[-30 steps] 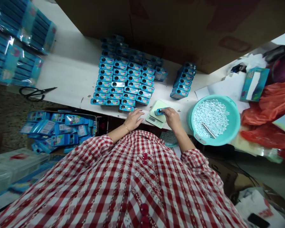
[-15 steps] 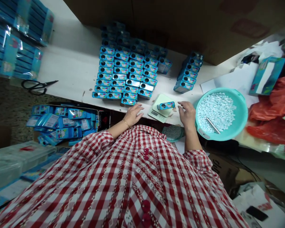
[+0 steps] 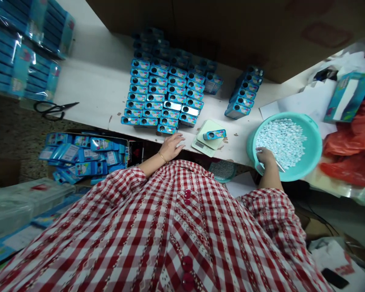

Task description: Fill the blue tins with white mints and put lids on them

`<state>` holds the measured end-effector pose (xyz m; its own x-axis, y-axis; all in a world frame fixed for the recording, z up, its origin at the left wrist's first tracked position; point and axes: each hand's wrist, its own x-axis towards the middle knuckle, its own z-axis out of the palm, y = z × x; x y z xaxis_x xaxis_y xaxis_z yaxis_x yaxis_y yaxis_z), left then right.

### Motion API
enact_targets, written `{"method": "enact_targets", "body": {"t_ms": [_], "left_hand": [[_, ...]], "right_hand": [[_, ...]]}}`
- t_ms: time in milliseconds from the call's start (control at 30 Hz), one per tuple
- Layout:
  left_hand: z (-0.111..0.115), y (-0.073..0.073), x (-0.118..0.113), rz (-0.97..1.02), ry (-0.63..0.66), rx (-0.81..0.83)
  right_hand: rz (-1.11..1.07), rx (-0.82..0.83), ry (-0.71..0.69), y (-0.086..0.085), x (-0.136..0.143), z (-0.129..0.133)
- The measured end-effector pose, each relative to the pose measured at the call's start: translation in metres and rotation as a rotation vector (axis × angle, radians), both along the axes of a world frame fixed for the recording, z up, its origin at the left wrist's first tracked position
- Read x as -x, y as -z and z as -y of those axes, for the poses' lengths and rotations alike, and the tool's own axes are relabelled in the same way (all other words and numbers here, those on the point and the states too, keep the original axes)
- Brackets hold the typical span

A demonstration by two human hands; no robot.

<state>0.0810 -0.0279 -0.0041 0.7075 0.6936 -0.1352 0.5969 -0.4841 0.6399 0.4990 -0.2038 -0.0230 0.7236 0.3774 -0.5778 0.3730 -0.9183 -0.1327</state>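
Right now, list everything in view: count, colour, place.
table: one, white, centre
scale: one, pale green, front
small box: one, blue, on scale
boxes in rows: many, blue, centre
separate boxes: several, blue, near basin
basin: one, turquoise, right
pellets: many, whitish, in basin
metal tool: one, silver, in basin
scissors: one pair, black, left
wrapped packs: several, blue, left
heaped boxes: many, blue, lower left
large carton: one, brown, back
open box: one, blue, right
bags: count unclear, red, right edge
papers: several, white, right
lower bowl: one, turquoise, below table
shirt: one, red-white checked, bottom
left hand: one, bare, table edge
right hand: one, bare, at metal tool
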Motion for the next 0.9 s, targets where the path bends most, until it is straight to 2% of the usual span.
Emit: {"method": "enact_targets", "body": {"t_ms": [67,233,333,400,500,600,667,767,833,900], "left_hand": [[0.000,0.001,-0.002,0.008,-0.005,-0.003],[0.000,0.005,-0.004,0.040,-0.019,0.010],[0.000,0.007,-0.006,0.080,-0.008,0.031],[-0.001,0.008,-0.008,0.100,0.002,0.049],[0.000,0.008,-0.015,0.129,0.019,0.069],[0.000,0.008,-0.020,0.163,0.035,0.073],[0.001,0.008,-0.021,0.174,0.037,0.066],[0.001,0.009,-0.016,0.169,0.022,0.052],[0.001,0.010,-0.011,0.155,0.006,0.054],[0.002,0.010,-0.007,0.142,-0.012,0.062]], "right_hand": [[0.008,-0.076,0.021,0.005,-0.001,0.003],[-0.050,-0.430,0.286,0.005,0.000,0.024],[-0.073,-0.673,0.386,-0.011,0.011,0.023],[-0.165,-0.844,0.382,-0.028,0.031,0.009],[-0.330,-0.892,0.155,-0.052,0.074,-0.029],[-0.382,-0.859,-0.116,-0.065,0.119,-0.071],[-0.304,-0.838,-0.310,-0.065,0.141,-0.092],[-0.158,-0.788,-0.578,-0.062,0.160,-0.109],[-0.097,-0.730,-0.693,-0.061,0.167,-0.112],[-0.058,-0.686,-0.745,-0.061,0.169,-0.112]]}}
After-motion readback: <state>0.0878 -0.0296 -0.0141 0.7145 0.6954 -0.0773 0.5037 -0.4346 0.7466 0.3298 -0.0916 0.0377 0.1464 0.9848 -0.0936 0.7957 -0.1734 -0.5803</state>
